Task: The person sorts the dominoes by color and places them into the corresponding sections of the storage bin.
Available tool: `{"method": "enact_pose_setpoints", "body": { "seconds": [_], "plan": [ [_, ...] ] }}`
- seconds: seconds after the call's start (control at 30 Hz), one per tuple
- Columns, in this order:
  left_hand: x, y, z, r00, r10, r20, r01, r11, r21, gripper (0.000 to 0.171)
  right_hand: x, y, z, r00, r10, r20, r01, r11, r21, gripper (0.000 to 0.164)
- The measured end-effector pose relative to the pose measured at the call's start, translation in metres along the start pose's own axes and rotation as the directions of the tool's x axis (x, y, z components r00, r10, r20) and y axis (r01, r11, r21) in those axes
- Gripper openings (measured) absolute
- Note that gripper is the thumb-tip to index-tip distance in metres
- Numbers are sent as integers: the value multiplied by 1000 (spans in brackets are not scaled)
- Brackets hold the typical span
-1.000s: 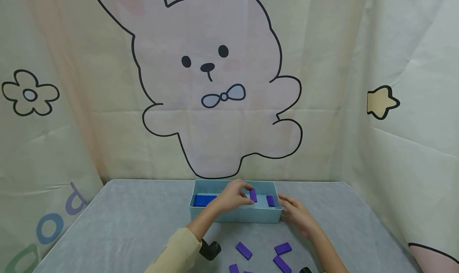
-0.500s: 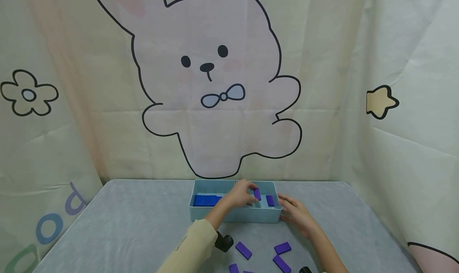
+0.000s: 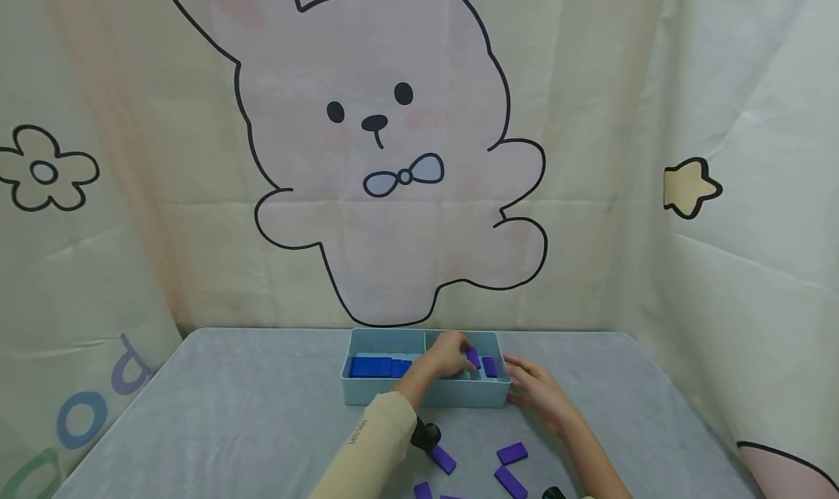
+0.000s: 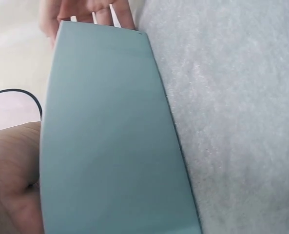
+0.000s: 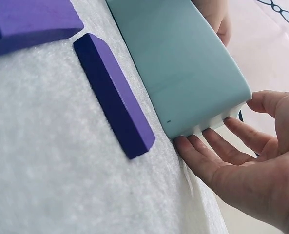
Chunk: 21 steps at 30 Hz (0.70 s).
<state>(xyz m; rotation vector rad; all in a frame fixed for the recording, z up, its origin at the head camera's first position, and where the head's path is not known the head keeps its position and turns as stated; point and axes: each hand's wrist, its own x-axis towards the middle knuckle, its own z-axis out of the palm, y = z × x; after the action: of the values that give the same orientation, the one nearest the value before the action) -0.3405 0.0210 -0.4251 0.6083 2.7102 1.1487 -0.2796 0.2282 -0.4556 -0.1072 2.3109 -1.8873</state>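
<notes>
A light teal box [image 3: 426,393] with a divider stands on the table. Over its right compartment my left hand [image 3: 447,355] pinches a purple block [image 3: 473,358] between thumb and fingers, low inside the walls. Another purple block [image 3: 489,367] lies in that compartment, just right of the held one. Flat blue pieces [image 3: 371,367] fill part of the left compartment. My right hand [image 3: 540,395] rests its fingertips against the box's right end, fingers [image 5: 239,135] extended and spread. In the left wrist view the box wall [image 4: 105,131] hides what the left hand holds.
Several purple blocks lie on the grey cloth in front of the box, among them one at the right [image 3: 512,453] and one below it [image 3: 510,482]. A black wrist camera [image 3: 426,435] on the left arm overlaps another block [image 3: 443,460]. A printed curtain [image 3: 406,266] hangs behind the table.
My left hand has moved right and slightly lower with the purple block, closer to the block in the compartment. More blue pieces show behind the arm. The right hand stays at the box's end.
</notes>
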Motion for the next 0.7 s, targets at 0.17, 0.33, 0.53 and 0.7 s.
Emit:
{"method": "enact_pose_setpoints", "body": {
  "seconds": [0.17, 0.33, 0.53, 0.7],
  "plan": [
    [0, 1, 4, 1000, -13, 15, 13, 1000, 21, 31, 1, 1, 1, 1000, -9, 2, 9, 1000, 3, 57],
    [1, 1, 8, 999, -41, 21, 41, 999, 25, 33, 1, 0, 1, 1000, -5, -7, 5, 1000, 2, 56],
    [4, 0, 12, 998, -60, 19, 59, 997, 39, 35, 0, -1, 1, 1000, 0, -13, 0, 1000, 2, 57],
    [7, -1, 15, 998, -65, 23, 63, 997, 54, 35, 0, 0, 1, 1000, -4, -10, 4, 1000, 14, 57]
  ]
}}
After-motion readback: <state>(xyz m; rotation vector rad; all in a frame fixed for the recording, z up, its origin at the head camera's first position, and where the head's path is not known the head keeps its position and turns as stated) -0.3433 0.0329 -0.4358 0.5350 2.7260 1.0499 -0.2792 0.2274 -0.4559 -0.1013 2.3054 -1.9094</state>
